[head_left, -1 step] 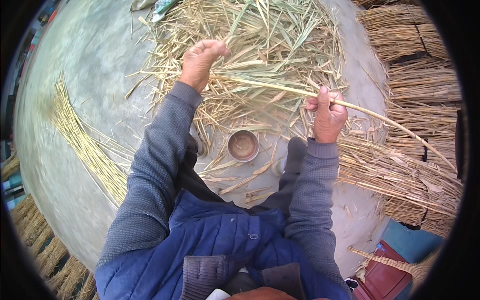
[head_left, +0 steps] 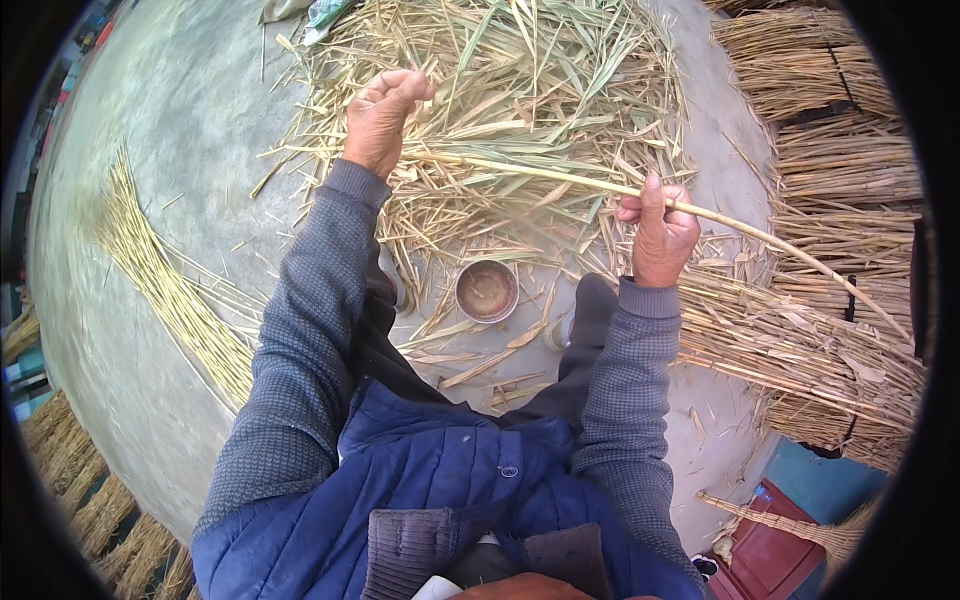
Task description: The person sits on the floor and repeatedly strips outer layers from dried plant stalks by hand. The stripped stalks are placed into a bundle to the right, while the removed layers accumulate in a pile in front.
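Note:
A long, pale yellow reed stalk (head_left: 780, 242) runs from near my left wrist to the stacks on the right. My right hand (head_left: 662, 238) grips it, thumb on top and fingers curled beneath. Above the stalk's left end is my left hand (head_left: 383, 122), its thumb and fingers pinched together; whatever they hold, if anything, is too small to make out. Beneath both hands spreads a heap of stripped dry and greenish leaves (head_left: 560, 90). A small round bowl (head_left: 487, 291) with a brownish inside rests on the floor between my feet.
Peeled stalks (head_left: 190, 310) lie in a loose sheaf on the floor at left. Unpeeled reeds (head_left: 790, 340) are piled at right, beside tied bundles (head_left: 850, 160). A dark red box-like object (head_left: 765, 550) is at lower right, and straw bundles (head_left: 95, 500) at lower left.
My left hand has shifted a little left and farther away, still pinched. My right hand has moved slightly right and stays closed on the reed stalk.

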A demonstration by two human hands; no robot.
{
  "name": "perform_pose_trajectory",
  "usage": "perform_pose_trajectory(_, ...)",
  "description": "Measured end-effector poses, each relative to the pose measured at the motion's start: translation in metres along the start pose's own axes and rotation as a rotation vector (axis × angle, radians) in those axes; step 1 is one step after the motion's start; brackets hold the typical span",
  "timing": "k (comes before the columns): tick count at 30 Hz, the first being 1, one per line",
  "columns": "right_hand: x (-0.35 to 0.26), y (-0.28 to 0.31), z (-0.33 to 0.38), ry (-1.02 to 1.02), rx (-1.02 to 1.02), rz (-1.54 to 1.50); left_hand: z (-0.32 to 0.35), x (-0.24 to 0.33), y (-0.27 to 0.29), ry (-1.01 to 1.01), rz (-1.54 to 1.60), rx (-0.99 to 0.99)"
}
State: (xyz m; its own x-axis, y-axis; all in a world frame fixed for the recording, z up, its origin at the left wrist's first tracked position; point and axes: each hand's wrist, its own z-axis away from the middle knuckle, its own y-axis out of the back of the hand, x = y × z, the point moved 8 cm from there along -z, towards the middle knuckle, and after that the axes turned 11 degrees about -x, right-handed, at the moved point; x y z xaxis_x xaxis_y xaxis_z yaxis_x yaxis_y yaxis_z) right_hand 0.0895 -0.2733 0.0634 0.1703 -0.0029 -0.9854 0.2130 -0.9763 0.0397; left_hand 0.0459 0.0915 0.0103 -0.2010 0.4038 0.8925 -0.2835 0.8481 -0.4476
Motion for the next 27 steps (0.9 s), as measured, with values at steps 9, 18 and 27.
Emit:
perform_pose_trajectory(9,0.008,-0.006,-0.002,-0.031,-0.100,-0.012,0.005,-0.017,-0.034,-0.144,-1.024,-0.456)
perform_pose_trajectory(18,0.007,-0.014,-0.005,-0.010,-0.138,-0.090,0.011,-0.064,-0.051,0.252,-0.699,-0.712)
perform_pose_trajectory(27,0.003,-0.010,-0.004,0.027,-0.144,-0.119,-0.006,-0.027,-0.013,0.128,-0.413,-0.218)
